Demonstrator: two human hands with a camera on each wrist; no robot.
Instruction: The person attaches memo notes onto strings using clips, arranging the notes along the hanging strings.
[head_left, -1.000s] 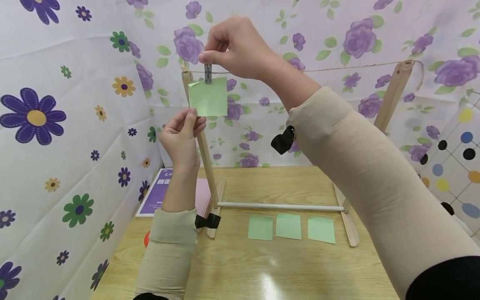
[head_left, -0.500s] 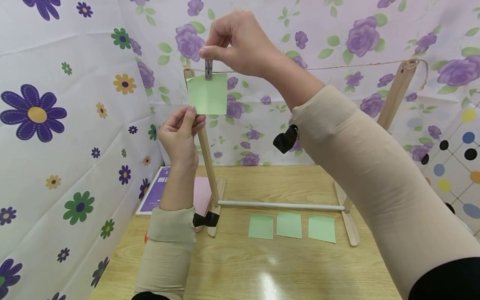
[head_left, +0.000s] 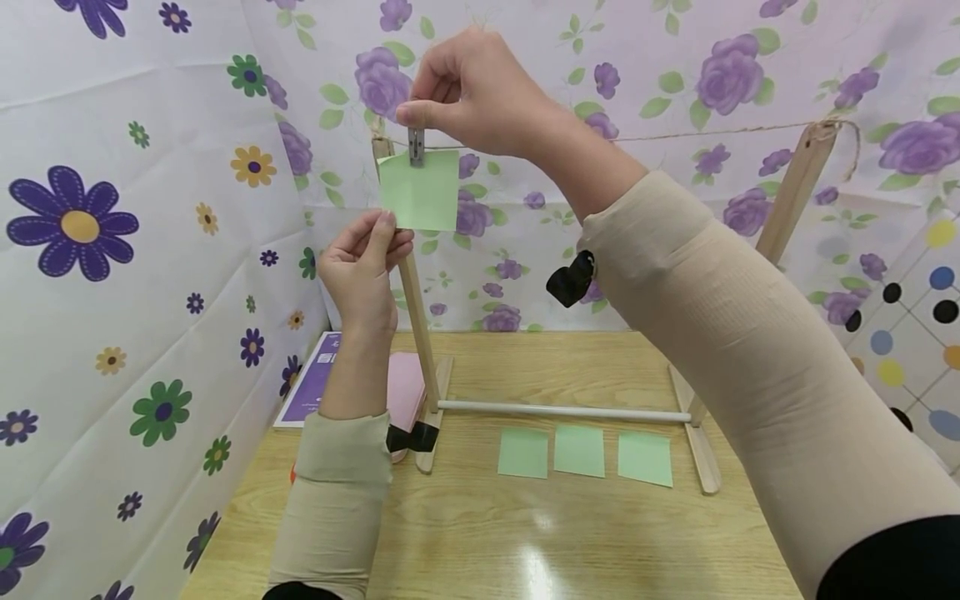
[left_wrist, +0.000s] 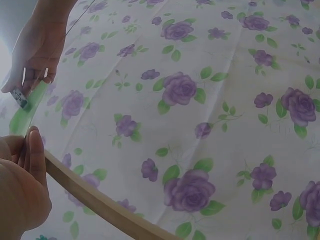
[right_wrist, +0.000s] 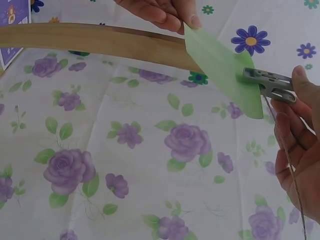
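Note:
My right hand (head_left: 480, 96) pinches a grey clothespin (head_left: 416, 147) between thumb and fingers. The clothespin's tip overlaps the top edge of a green sticky note (head_left: 420, 196), near the left end of a twine line (head_left: 697, 133). With thumb and fingertips, my left hand (head_left: 360, 267) pinches the note's lower left corner. In the right wrist view the clothespin (right_wrist: 270, 84) lies across the note's edge (right_wrist: 225, 70), the twine running down beside my right fingers. The left wrist view shows the note (left_wrist: 22, 117) edge-on between both hands.
Two wooden posts (head_left: 798, 187) hold the twine, joined low down by a white rod (head_left: 562, 410). Several things lie on the wooden table (head_left: 585, 533): three green notes (head_left: 578, 451) in a row, a purple book (head_left: 306, 392) and a pink case (head_left: 405, 387). Flowered cloth hangs behind.
The clothespin, note and both hands stay almost in place. The right hand rises slightly, then comes back down, and the whole view shifts a little.

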